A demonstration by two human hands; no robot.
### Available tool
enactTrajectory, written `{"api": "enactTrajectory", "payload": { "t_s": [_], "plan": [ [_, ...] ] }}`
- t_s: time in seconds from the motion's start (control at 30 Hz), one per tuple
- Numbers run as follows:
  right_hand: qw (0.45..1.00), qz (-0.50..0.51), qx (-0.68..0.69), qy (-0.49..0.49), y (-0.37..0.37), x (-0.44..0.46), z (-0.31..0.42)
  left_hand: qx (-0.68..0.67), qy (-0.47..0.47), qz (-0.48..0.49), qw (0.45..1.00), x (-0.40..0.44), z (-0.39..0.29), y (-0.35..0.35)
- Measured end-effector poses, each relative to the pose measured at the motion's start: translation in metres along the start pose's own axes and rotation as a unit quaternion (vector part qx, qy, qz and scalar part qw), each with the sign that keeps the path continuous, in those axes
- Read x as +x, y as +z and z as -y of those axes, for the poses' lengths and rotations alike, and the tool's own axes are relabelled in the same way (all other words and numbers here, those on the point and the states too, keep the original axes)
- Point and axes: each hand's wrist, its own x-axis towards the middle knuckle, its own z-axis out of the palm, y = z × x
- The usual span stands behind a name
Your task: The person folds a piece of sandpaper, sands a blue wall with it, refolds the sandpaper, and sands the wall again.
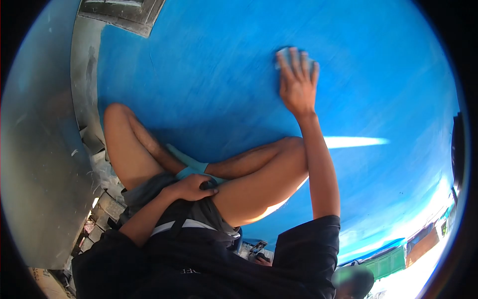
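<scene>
A blue painted surface [209,65] fills most of the view. Against its upper part, my right hand [298,84] presses a pale, thin pad [285,52] flat under spread fingers; most of the pad is hidden by the hand. My left hand [194,188] rests low in my lap, over the dark shorts, with its fingers curled around a small black object [207,185]. Light blue socks [193,167] show just above that hand, between my bent legs.
A grey panel [40,134] runs down the left side, with stacked blocks [107,207] beside it. A framed wooden piece [122,14] sits at the top left. Another person's head in a dark cap [359,281] and a green panel [388,262] appear at the lower right.
</scene>
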Motion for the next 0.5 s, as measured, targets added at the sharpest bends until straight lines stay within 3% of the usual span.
{"api": "enactTrajectory", "payload": {
  "t_s": [0.03,0.07,0.1,0.17,0.27,0.3,0.37,0.43,0.5],
  "plan": [
    [0.992,0.051,0.041,-0.106,-0.002,-0.006,0.004,-0.003,-0.002,0.003,1.0,-0.001,-0.002,-0.001],
    [0.989,0.056,0.058,-0.12,-0.001,-0.01,0.009,-0.011,-0.009,0.012,1.0,-0.001,-0.004,-0.001],
    [0.989,0.058,0.058,-0.12,0.001,-0.008,0.006,-0.019,-0.015,0.021,0.999,-0.001,-0.004,-0.002],
    [0.999,-0.02,0.011,0.03,0.011,0.004,-0.001,0.003,0.007,-0.006,1.0,-0.001,0.002,0.002],
    [0.994,-0.026,-0.066,0.085,0.009,0.01,0.006,-0.008,0.033,-0.024,0.999,-0.001,0.004,0.003],
    [0.994,-0.021,-0.065,0.084,0.008,0.007,0.01,-0.032,0.042,-0.01,0.999,-0.001,0.002,0.0],
    [0.989,0.065,0.049,-0.123,0.006,-0.002,0.019,-0.031,0.015,0.008,0.999,-0.002,-0.005,-0.004],
    [0.987,0.06,0.078,-0.126,0.013,-0.003,0.02,-0.024,-0.01,0.022,0.999,-0.003,-0.007,-0.003],
    [0.999,-0.003,0.043,-0.013,0.017,0.007,0.012,0.005,0.009,0.001,1.0,-0.003,-0.002,-0.001]
  ]
}}
